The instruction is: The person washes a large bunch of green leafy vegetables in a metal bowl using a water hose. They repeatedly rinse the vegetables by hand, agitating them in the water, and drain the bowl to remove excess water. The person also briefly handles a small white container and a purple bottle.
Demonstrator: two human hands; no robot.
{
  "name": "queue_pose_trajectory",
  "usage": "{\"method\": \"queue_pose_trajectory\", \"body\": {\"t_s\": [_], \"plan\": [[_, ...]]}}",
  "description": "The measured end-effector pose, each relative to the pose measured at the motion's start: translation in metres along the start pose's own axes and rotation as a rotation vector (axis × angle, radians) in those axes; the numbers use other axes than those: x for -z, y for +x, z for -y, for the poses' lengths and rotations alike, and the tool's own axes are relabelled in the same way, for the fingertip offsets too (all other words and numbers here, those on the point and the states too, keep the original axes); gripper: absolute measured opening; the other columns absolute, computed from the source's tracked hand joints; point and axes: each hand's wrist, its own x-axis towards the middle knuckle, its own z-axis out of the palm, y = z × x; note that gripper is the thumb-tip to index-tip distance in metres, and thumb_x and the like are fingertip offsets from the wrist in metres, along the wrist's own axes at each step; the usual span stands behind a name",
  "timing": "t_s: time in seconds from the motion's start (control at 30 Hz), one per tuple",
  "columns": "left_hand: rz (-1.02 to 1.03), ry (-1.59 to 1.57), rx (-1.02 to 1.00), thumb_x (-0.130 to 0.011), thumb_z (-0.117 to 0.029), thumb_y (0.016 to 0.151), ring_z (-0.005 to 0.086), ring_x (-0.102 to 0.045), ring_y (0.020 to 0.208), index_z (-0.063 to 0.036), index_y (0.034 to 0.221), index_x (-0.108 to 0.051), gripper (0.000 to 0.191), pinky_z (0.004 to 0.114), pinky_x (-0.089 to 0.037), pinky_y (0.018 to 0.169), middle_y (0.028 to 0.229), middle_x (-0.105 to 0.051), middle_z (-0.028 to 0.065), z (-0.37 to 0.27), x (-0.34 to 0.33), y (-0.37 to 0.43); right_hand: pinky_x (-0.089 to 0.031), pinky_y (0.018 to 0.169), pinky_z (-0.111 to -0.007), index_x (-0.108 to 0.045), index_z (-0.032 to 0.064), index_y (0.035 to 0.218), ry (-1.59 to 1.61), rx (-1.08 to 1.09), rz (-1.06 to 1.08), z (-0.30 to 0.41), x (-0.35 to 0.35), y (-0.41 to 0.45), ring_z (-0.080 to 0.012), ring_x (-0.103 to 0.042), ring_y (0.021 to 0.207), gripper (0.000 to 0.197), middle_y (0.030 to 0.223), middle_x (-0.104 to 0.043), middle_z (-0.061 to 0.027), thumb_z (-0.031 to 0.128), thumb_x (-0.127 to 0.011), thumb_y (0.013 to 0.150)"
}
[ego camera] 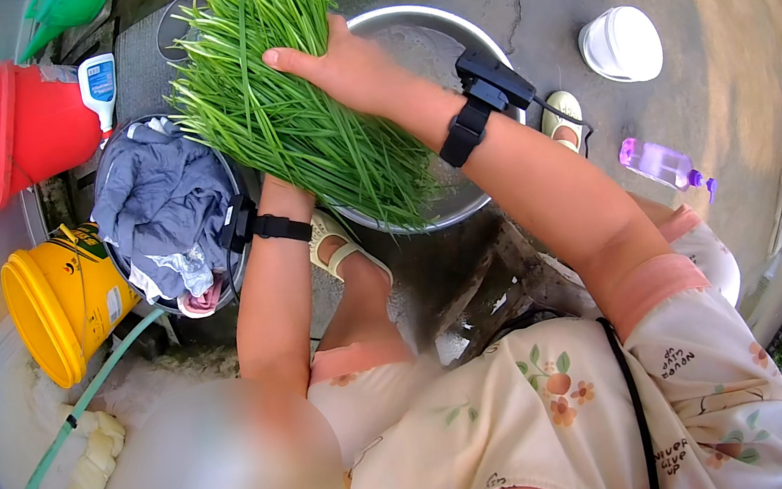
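A large bunch of long green leaves, apparently garlic chives (279,102), lies across both my hands, its leaf tips hanging over a wide metal basin (419,50). My right hand (342,66) is on top of the bunch with its thumb spread over the stems. Beneath the bunch is my left hand (286,192); the leaves hide its fingers. Each wrist wears a black strap with a small device. Some water shows in the basin.
Left of the basin, a tub holds grey-blue cloths (164,195). Beyond it are a red bucket (39,122), a spray bottle (100,87) and a yellow bucket (66,301). To the right stand a white bucket (623,45) and a lying clear bottle (659,162). A green hose (87,396) runs lower left.
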Motion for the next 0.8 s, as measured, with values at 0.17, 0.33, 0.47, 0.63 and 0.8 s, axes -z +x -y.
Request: {"method": "queue_pose_trajectory", "body": {"t_s": [0.17,0.33,0.47,0.63,0.8], "plan": [[0.033,0.021,-0.047,-0.046,-0.029,0.103,0.0228,-0.061,0.108,-0.0048,0.134,-0.051,0.040,0.034,-0.053,0.092,0.124,-0.061,0.0101,-0.010,-0.007,-0.013,-0.045,0.098,-0.039,-0.039,-0.0139,0.134,0.181,0.018,0.067,-0.012,-0.034,0.016,-0.0316,-0.059,0.114,0.095,0.122,-0.059,-0.0259,0.058,-0.071,0.080],[0.019,0.046,-0.108,-0.045,-0.028,0.103,0.0224,-0.061,0.109,-0.0047,0.135,-0.050,0.039,0.034,-0.053,0.092,0.125,-0.060,0.0099,-0.019,0.000,-0.038,-0.045,0.100,-0.038,-0.036,-0.0088,0.140,0.388,0.050,0.324,0.011,-0.031,-0.004,-0.0303,-0.055,0.120,0.096,0.131,-0.055,-0.0224,0.058,-0.070,0.080],[0.047,0.076,-0.126,-0.045,-0.028,0.104,0.0220,-0.061,0.109,-0.0046,0.135,-0.049,0.039,0.033,-0.053,0.092,0.125,-0.060,0.0098,-0.016,-0.007,-0.037,-0.045,0.100,-0.036,-0.036,-0.0005,0.144,0.503,0.020,0.364,0.009,-0.030,-0.014,-0.0251,-0.054,0.120,0.083,0.133,-0.054,-0.0166,0.051,-0.067,0.088],[0.040,0.057,-0.119,-0.044,-0.027,0.104,0.0212,-0.060,0.111,-0.0045,0.137,-0.047,0.040,0.032,-0.053,0.093,0.128,-0.058,0.0093,-0.016,-0.007,-0.040,-0.048,0.095,-0.032,-0.040,-0.0009,0.143,0.551,-0.062,0.380,-0.004,-0.038,-0.008,-0.0209,-0.058,0.114,0.075,0.128,-0.058,-0.0131,0.047,-0.064,0.091],[-0.042,-0.003,-0.093,-0.044,-0.027,0.104,0.0195,-0.062,0.107,-0.0039,0.135,-0.050,0.039,0.031,-0.054,0.089,0.125,-0.060,0.0087,-0.023,-0.016,-0.048,-0.051,0.089,-0.032,-0.050,-0.0002,0.135,0.701,-0.324,0.396,-0.008,-0.038,-0.016,-0.0183,-0.063,0.102,0.066,0.119,-0.063,-0.0110,0.049,-0.062,0.092]]}}
